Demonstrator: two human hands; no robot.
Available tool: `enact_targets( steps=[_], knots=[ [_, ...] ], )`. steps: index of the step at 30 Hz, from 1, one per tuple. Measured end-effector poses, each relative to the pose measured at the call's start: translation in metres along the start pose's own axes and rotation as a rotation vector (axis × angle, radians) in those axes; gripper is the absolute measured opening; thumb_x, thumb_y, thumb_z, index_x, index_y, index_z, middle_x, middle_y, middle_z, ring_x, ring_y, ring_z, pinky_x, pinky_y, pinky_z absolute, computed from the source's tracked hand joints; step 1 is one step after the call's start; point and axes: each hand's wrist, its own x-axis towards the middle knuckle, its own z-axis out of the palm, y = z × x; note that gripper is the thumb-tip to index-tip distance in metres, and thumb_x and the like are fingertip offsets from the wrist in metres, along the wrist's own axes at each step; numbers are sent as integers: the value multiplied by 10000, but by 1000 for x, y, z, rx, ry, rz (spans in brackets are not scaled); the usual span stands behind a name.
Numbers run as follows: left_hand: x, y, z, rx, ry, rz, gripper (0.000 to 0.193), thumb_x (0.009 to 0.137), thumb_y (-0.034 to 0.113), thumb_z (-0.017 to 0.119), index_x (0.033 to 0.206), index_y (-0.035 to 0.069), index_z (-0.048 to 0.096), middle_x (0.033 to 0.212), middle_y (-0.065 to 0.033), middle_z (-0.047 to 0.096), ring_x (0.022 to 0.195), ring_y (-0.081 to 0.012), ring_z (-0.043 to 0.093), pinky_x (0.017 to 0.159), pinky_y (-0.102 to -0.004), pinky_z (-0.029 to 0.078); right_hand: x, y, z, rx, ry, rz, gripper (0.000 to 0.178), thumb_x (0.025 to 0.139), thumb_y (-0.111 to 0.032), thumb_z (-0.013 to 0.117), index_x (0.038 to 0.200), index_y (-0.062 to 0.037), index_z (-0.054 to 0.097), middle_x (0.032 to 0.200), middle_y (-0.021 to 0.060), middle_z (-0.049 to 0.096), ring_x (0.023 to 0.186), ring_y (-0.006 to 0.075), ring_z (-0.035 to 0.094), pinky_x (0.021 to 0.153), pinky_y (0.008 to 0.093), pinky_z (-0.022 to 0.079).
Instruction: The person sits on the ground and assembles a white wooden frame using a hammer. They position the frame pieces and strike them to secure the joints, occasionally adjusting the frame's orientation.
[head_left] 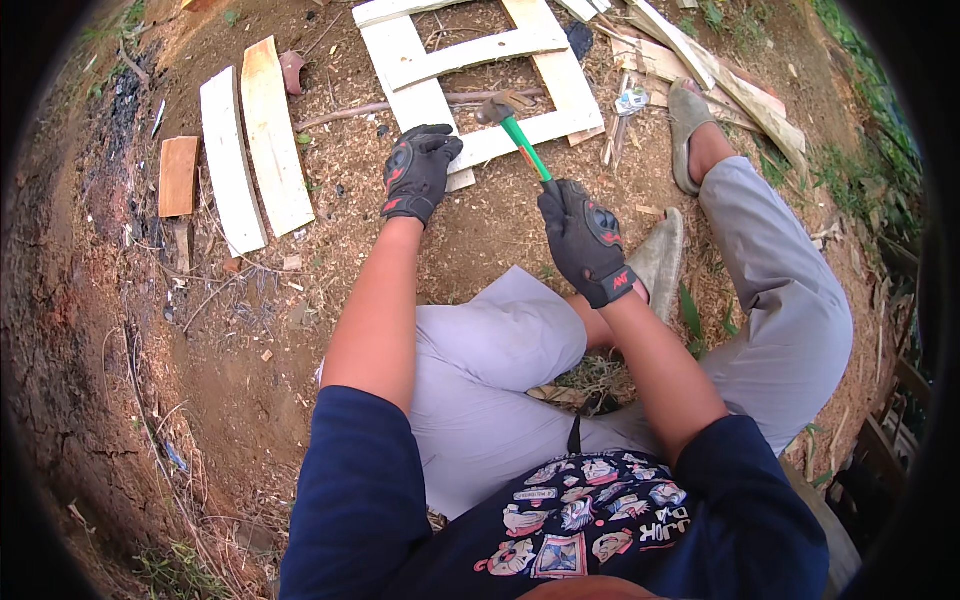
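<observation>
My right hand (588, 240), in a black glove, is closed around the dark grip of a hammer (521, 141) with a green shaft. The hammer's head is raised toward the far side, in front of the lower crosspiece of a pale wooden frame (480, 57). This frame of flat slats lies on the ground ahead of me. At its near left corner is my left hand (420, 172), also gloved, its fingers curled together against the wood. Whatever those fingertips hold, if anything, is too small or hidden to make out.
Two long pale boards (277, 135) lie side by side to the left, near a short brown wood block (179, 177). Scrap planks (735, 85) are piled at the far right, beside my slippered foot (692, 135). Wood shavings and a thin stick (345, 113) litter the soil.
</observation>
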Motion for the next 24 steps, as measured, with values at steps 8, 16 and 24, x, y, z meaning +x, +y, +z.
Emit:
enact_targets(
  steps=[8,16,24],
  knots=[
    [3,1,2,-42,-16,-51,252,922,298,801,1056,95,868,1294,-30,784,1172,-242,732,1048,-352,540,-2,9,3,21,11,36,241,1081,-291,577,1154,-81,670,945,173,710,828,399,716,725,522,566],
    [5,0,6,19,17,-40,263,912,317,815,1029,88,871,1307,-41,779,1147,-247,737,1025,-356,549,-1,13,6,8,47,-9,210,1060,-262,589,1119,-72,656,977,167,701,821,399,709,720,523,562],
    [0,2,10,-53,56,-45,243,920,311,817,1020,97,875,1300,-33,777,1179,-231,722,1047,-372,546,0,10,8,36,-8,70,224,1055,-297,603,1091,-78,635,891,182,711,800,421,712,723,542,561]
  ],
)
